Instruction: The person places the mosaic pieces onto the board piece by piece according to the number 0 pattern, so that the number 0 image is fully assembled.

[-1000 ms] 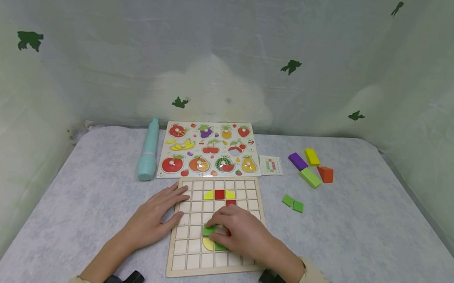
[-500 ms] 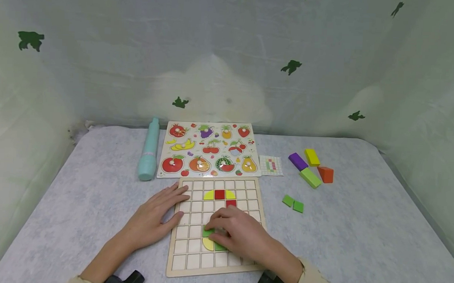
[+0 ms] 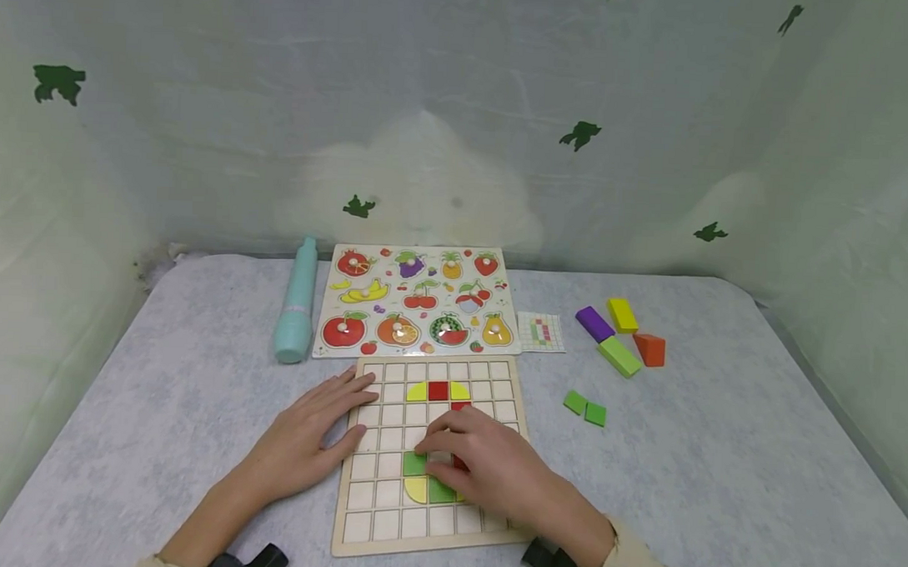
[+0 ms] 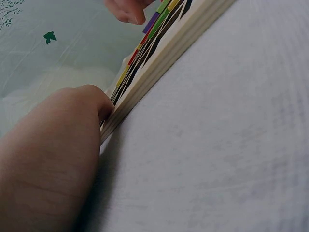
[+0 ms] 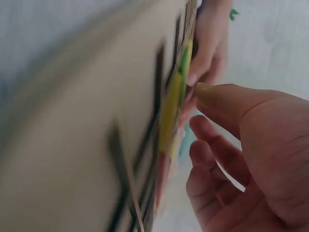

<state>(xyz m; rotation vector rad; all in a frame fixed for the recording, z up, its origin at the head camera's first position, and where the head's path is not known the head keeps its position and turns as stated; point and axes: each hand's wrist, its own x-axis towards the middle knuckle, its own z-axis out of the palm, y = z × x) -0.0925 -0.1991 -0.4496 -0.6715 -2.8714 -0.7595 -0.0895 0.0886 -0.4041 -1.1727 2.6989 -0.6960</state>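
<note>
The wooden grid board (image 3: 358, 514) lies in front of me with coloured tiles in its cells. My left hand (image 3: 306, 437) rests along its left edge, fingers spread and straight. Over the middle of the board hovers my right hand (image 3: 485, 464), thumb and fingers apart with nothing between them, as the right wrist view also shows. Just left of its fingertips sits a green square tile (image 3: 413, 464), above a yellow quarter-round tile (image 3: 415, 490). A second green tile (image 3: 441, 491) and a red tile (image 3: 438, 391) sit in other cells; the right hand partly hides more red ones.
Behind the board lies a fruit knob puzzle (image 3: 458, 275), with a small pattern card (image 3: 541, 332) at its right and a teal bottle-shaped object (image 3: 295, 311) at its left. Two loose green tiles (image 3: 595, 414) and several coloured blocks (image 3: 620, 357) lie to the right.
My right hand has let go of the green square tile and drawn slightly right, leaving it in its cell. The left hand has stayed in place.
</note>
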